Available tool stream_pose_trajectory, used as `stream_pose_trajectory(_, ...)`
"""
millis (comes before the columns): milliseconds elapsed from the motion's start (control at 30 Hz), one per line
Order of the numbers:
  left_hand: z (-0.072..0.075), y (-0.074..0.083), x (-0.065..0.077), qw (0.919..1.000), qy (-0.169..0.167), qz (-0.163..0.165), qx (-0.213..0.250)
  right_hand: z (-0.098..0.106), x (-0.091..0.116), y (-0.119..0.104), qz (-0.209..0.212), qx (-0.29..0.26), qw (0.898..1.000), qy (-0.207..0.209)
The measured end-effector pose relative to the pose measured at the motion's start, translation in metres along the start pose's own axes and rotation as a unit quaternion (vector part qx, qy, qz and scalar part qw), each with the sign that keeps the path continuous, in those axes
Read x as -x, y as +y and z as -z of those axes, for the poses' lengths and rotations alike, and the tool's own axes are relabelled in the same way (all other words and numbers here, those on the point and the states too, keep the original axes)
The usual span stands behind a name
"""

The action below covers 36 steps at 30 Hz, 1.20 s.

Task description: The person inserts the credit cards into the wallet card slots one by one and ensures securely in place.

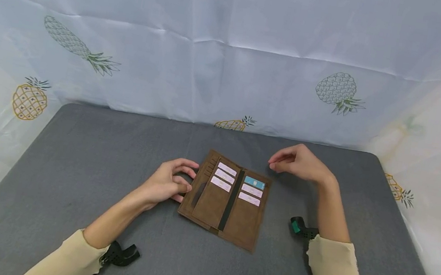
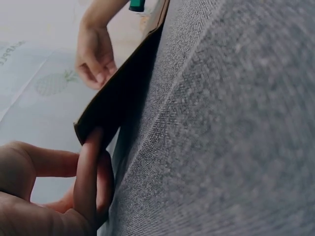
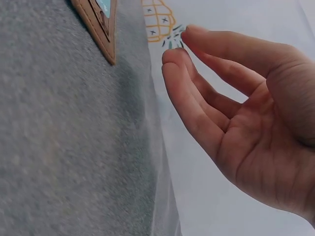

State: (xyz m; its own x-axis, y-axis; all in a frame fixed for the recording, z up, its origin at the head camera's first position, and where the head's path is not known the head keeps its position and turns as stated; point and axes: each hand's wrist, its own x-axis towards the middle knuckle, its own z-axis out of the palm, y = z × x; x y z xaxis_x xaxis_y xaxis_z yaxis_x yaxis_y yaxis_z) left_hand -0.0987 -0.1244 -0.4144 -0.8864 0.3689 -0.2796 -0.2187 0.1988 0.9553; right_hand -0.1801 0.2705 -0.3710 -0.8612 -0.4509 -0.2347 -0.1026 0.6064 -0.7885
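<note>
A brown bifold wallet (image 1: 210, 207) lies open mid-table, with a dark band down its fold. Pale pinkish cards (image 1: 220, 184) fill slots on both halves, and one blue card (image 1: 254, 182) shows in the right half's top slot. At the wallet's left edge my left hand (image 1: 169, 179) holds it between thumb and fingers. That edge stands raised from the cloth in the left wrist view, with a finger (image 2: 87, 172) under it. My right hand (image 1: 300, 162) hovers beyond the wallet's upper right corner, fingers loosely bent, holding nothing.
The table (image 1: 115, 155) has a grey cloth cover. Behind and beside it hangs a pale curtain (image 1: 212, 74) printed with pineapples. A black wrist mount (image 1: 121, 254) sits by the left sleeve, another mount (image 1: 303, 228) by the right.
</note>
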Motion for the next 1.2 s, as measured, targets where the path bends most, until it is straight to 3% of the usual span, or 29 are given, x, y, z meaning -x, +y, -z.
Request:
stream_pose_trajectory(267,0.003,-0.001,-0.004,0.9987,0.048,0.004,0.019,0.007,0.008,-0.004,-0.014,-0.006,0.999,0.035)
stream_pose_trajectory(567,0.007,-0.001,-0.004,0.9997,0.015,0.002,-0.018,0.007,0.007,-0.002,-0.012,-0.005,0.999,0.040)
stream_pose_trajectory(967,0.009,0.000,-0.002,0.9967,0.029,-0.025,-0.071,0.005,0.007,-0.001,-0.011,-0.003,0.999,0.048)
stream_pose_trajectory(1033,0.009,0.000,-0.002,0.9916,0.045,-0.052,-0.109,0.005,0.007,-0.002,-0.010,0.007,0.998,0.054)
stream_pose_trajectory(1100,0.009,0.001,-0.001,0.9803,0.067,-0.086,-0.165,0.004,0.007,-0.003,-0.007,0.021,0.998,0.067)
stream_pose_trajectory(1200,0.012,0.006,-0.001,0.9495,0.100,-0.137,-0.264,0.001,0.007,-0.006,0.009,0.058,0.992,0.109)
